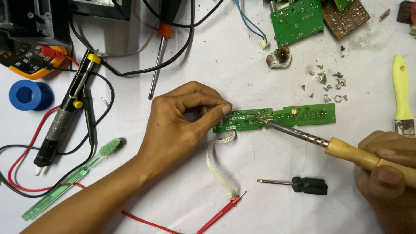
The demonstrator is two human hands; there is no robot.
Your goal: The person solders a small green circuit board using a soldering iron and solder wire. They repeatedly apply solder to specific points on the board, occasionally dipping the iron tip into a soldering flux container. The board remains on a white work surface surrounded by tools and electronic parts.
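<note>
A long narrow green circuit board [303, 116] lies flat on the white table, with a white ribbon cable [215, 162] trailing from its left end. My left hand [182, 119] pinches something thin at the board's left part, thumb and forefinger tips together. My right hand [385, 173] grips the wooden handle of a soldering iron [346, 149]. The iron's metal tip touches the board just right of my left fingertips.
A small black screwdriver [299, 184] and a red probe [221, 214] lie near the front. A green toothbrush [73, 177], desoldering pump [65, 112], blue spool [29, 94] and multimeter [30, 60] sit left. Loose screws [327, 84], a yellow-handled brush [403, 95] and other circuit boards [299, 19] lie right.
</note>
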